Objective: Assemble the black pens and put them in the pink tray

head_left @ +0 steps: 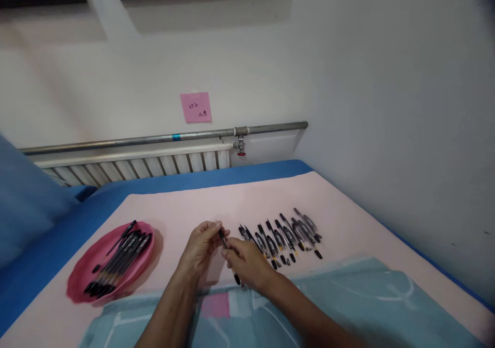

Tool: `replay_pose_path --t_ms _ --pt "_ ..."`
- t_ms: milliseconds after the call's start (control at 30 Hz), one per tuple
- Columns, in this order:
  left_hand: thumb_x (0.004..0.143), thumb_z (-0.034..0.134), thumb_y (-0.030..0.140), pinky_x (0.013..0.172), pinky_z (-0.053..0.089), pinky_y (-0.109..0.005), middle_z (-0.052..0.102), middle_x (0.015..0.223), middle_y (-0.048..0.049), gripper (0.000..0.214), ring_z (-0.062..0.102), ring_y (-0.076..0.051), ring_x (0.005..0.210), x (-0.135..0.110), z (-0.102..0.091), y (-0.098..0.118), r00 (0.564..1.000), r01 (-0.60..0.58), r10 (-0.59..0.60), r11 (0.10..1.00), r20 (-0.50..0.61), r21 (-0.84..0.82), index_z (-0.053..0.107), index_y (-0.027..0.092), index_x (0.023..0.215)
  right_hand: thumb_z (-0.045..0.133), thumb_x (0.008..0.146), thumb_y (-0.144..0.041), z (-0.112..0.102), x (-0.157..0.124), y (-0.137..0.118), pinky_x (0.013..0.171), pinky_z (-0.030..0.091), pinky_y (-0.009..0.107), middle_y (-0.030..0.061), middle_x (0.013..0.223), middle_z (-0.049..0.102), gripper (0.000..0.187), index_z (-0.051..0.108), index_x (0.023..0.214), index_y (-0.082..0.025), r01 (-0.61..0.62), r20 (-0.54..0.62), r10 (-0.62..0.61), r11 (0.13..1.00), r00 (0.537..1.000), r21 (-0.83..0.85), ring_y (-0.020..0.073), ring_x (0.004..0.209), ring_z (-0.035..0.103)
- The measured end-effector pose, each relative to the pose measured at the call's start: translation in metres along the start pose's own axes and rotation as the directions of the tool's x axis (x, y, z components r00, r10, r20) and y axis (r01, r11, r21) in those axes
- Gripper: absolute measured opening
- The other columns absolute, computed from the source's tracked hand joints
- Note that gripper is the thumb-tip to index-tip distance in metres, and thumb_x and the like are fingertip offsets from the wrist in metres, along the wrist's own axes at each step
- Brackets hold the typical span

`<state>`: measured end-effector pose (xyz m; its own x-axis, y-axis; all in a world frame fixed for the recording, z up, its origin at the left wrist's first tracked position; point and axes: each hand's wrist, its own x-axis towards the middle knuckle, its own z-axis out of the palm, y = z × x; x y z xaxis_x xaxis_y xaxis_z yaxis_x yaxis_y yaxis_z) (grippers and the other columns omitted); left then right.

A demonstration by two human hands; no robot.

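Between my two hands is a slim black pen (235, 276), tilted with its lower end toward me. My left hand (207, 239) pinches its upper end, where a thin tip shows faintly. My right hand (247, 260) has its fingers closed round the pen's middle. Just right of my right hand lie several disassembled black pens (284, 237), with barrels, caps and small end pieces in slanted rows on the pink sheet. Over on the left, a pink scalloped plate (73, 288) bears a pile of black pens (124, 260).
A pale pink sheet (174, 206) covers the blue table (266, 168). Light blue cloth (348, 296) lies along the near edge. Behind stand a white radiator (154, 166) and a metal pipe (147, 141) with a red-handled valve (241, 153). A wall (417, 131) closes off the right side.
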<state>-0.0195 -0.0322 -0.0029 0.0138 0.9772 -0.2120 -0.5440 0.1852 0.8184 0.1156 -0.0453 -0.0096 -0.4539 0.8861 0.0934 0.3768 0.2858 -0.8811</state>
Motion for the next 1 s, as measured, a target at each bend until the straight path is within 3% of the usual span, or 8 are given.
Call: replay_pose_path --t_ms 133,233,367,600,700,800,900,1000 --pt "0.064 0.069 0.025 0.073 0.047 -0.028 0.066 0.08 -0.0078 0.019 0.062 -0.016 0.076 -0.0005 -0.001 0.0026 0.996 0.032 -0.032 0.999 0.08 0.001 0.062 0.01 0.075 0.042 0.079 -0.017 -0.0005 0.0002 0.001 0.054 0.031 0.02 -0.0029 0.058 0.053 0.017 0.046 0.062 -0.018 0.0 -0.013 -0.001 1.0 1.0 -0.015 0.01 0.057 0.049" --pt "0.066 0.067 0.034 0.07 0.047 -0.031 0.066 0.085 -0.0076 0.028 0.062 -0.018 0.074 -0.0013 0.0015 0.002 0.998 0.057 -0.057 0.998 0.028 0.0 0.063 0.013 0.083 0.043 0.081 -0.021 -0.0005 -0.0006 0.002 0.051 0.03 0.02 -0.0024 0.059 0.054 0.017 0.047 0.065 -0.018 0.006 -0.017 -0.006 0.999 1.0 -0.045 0.01 0.055 0.048" --pt "0.058 0.074 0.027 0.065 0.046 -0.026 0.062 0.062 -0.0019 0.021 0.061 -0.015 0.066 -0.0005 0.0024 -0.0001 0.999 -0.04 0.041 0.998 -0.03 0.044 0.059 0.013 0.064 0.043 0.081 -0.022 0.0001 -0.0012 0.0036 0.051 0.028 0.02 -0.0028 0.058 0.053 0.016 0.046 0.065 -0.018 0.041 -0.028 -0.043 0.996 0.999 -0.082 0.0104 0.055 0.047" --pt "0.063 0.068 0.038 0.071 0.046 -0.03 0.066 0.08 -0.0091 0.031 0.062 -0.019 0.075 -0.0007 0.0037 0.0009 1.0 0.006 -0.006 0.999 0.009 0.053 0.064 0.011 0.079 0.042 0.081 -0.021 -0.0014 -0.0013 0.0008 0.053 0.03 0.02 -0.0022 0.06 0.054 0.017 0.047 0.066 -0.018 0.053 -0.03 -0.056 0.995 0.998 -0.09 0.011 0.057 0.048" --pt "0.06 0.072 0.034 0.066 0.045 -0.027 0.062 0.066 -0.0028 0.025 0.061 -0.015 0.067 -0.0013 0.0046 -0.0004 0.999 -0.028 0.031 0.998 -0.038 0.062 0.059 0.013 0.066 0.042 0.081 -0.019 -0.0016 -0.0024 -0.0016 0.053 0.03 0.021 -0.0024 0.059 0.053 0.015 0.048 0.066 -0.019 0.07 -0.02 -0.073 0.991 0.997 -0.115 0.0112 0.057 0.047" --pt "0.057 0.074 0.025 0.067 0.045 -0.025 0.06 0.059 -0.0012 0.022 0.061 -0.014 0.066 -0.0014 0.0029 0.0003 0.998 -0.058 0.058 0.996 -0.009 0.061 0.056 0.012 0.057 0.043 0.079 -0.017 -0.0001 -0.0021 -0.0011 0.053 0.031 0.02 -0.0023 0.058 0.053 0.016 0.046 0.064 -0.018 0.052 -0.02 -0.054 0.994 0.998 -0.091 0.0111 0.058 0.048" --pt "0.06 0.072 0.026 0.072 0.045 -0.027 0.065 0.07 -0.0062 0.02 0.062 -0.016 0.072 -0.0014 0.0017 0.0017 0.999 -0.005 0.002 0.999 0.053 0.043 0.062 0.011 0.068 0.043 0.079 -0.016 0.001 -0.001 0.0006 0.055 0.033 0.02 -0.002 0.059 0.054 0.017 0.046 0.062 -0.018 0.03 -0.02 -0.031 0.999 0.999 -0.038 0.011 0.059 0.05" --pt "0.062 0.071 0.033 0.069 0.046 -0.029 0.066 0.074 -0.0077 0.026 0.062 -0.018 0.073 -0.0017 0.0026 0.0011 0.999 0.023 -0.025 0.998 0.024 0.05 0.063 0.012 0.076 0.042 0.08 -0.019 0.0002 -0.0009 0.0008 0.054 0.033 0.02 -0.0021 0.059 0.054 0.017 0.048 0.064 -0.018 0.02 -0.021 -0.021 0.999 1.0 -0.04 0.0113 0.058 0.05"
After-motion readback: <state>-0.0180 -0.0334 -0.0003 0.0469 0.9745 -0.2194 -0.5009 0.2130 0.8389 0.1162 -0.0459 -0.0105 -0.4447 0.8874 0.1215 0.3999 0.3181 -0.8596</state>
